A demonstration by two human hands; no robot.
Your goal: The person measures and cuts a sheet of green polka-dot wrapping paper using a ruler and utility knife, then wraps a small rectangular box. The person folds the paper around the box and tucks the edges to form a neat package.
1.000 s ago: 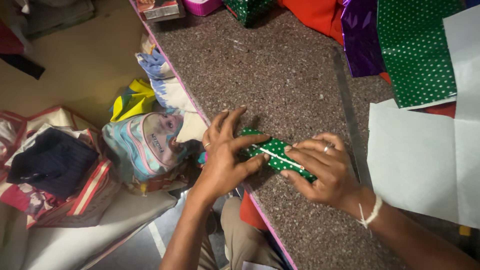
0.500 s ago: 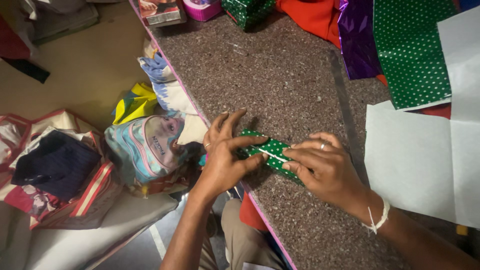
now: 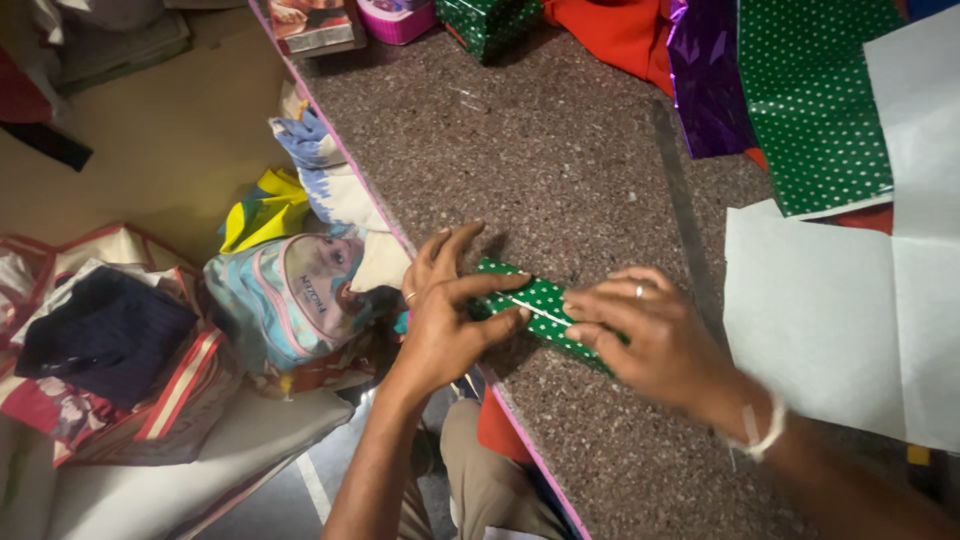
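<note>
A small flat box wrapped in green paper with white dots (image 3: 540,303) lies on the speckled stone counter (image 3: 560,160) near its front edge. My left hand (image 3: 450,315) presses on the box's left end, fingers spread over the paper seam. On the right end rests my right hand (image 3: 650,335), fingertips flat on the wrap, a ring on one finger and a white band at the wrist. Both hands cover much of the box.
Sheets of white-backed paper (image 3: 840,320) lie at the right, with green dotted wrap (image 3: 810,100), purple foil (image 3: 705,80) and red cloth (image 3: 610,30) behind. A long metal ruler (image 3: 685,220) crosses the counter. Bags and cloth bundles (image 3: 290,290) sit below the counter at the left.
My right hand has slid slightly left along the box. The left hand stays pressed on the box's left end.
</note>
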